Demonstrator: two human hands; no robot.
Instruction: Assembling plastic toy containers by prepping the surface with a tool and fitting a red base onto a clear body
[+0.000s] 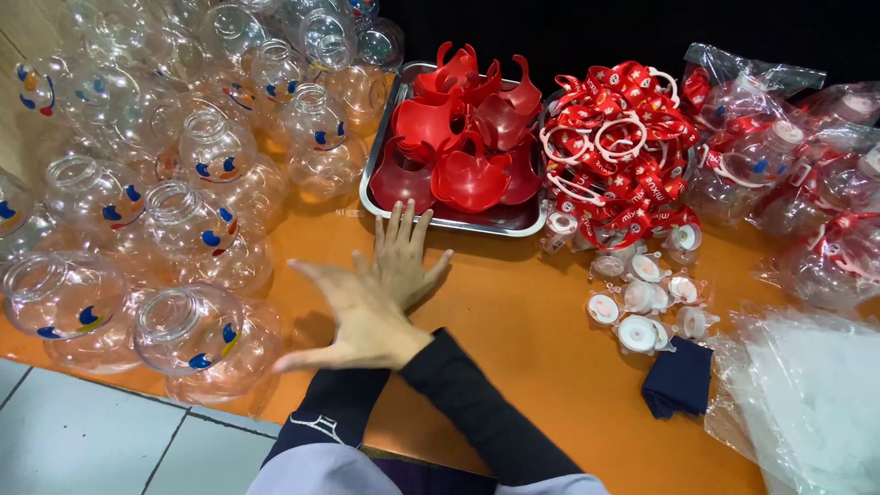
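Neither grip holds anything: both hands are open and flat, crossed at the wrists above the orange counter [513, 312]. The left hand [362, 316] lies on top, its fingers spread toward the clear plastic jars [197, 344], the nearest of which sits just beside it at the counter's near left edge. The right hand [403, 252] lies beneath, fingers pointing at the near rim of a metal tray [449, 218] and almost touching it. The tray sits toward the counter's far edge and holds red curved plastic pieces [463, 147], stacked loosely as if kept together by kind. Jars crowd the whole left side, mouths up. Right of the tray is a heap of red printed straps with white rings [619, 137], then small white round caps [637, 302], a folded dark blue cloth [678, 378], and clear bags [788, 165] of finished pieces along the right edge. Pale floor tiles [82, 435] show below the near left corner.
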